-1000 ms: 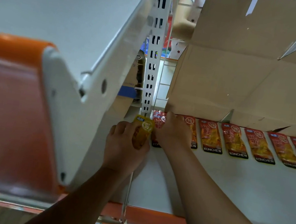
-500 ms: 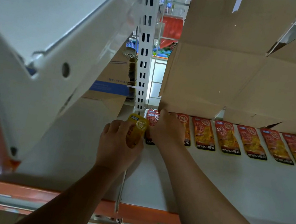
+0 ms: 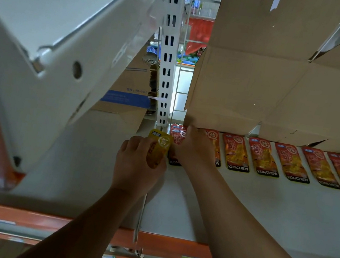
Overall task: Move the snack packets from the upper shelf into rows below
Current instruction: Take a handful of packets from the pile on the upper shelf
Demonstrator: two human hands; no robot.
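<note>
Head view: Two bare arms are stretched from the bottom of the frame to the left end of a row of red foil snack packets [image 3: 236,154], laid flat side by side along the back of a white metal lower shelf [image 3: 241,205]. A yellow foil snack packet [image 3: 158,149] is gripped upright in the left hand [image 3: 137,163], just beside the row's left end and below the foot of a white slotted upright post [image 3: 167,62]. The right hand [image 3: 195,148] is laid over the two leftmost red packets; its fingers are hidden, so whether one is gripped cannot be told.

The tops of the packets are overhung by the lower flap of a brown open cardboard box [image 3: 259,87] that fills the upper right. Bare shelf is left between the row and the orange front edge strip [image 3: 169,242]. The upper left is crowded by a slanting white shelf bracket [image 3: 60,90].

"KONCHEW" is printed in white on the black band at the foot of each red packet. "FC-30L" is partly legible on a second brown cardboard carton [image 3: 131,83] with a blue label behind the post.

Compared with half a second earlier, both hands and the yellow packet are found in the same places.
</note>
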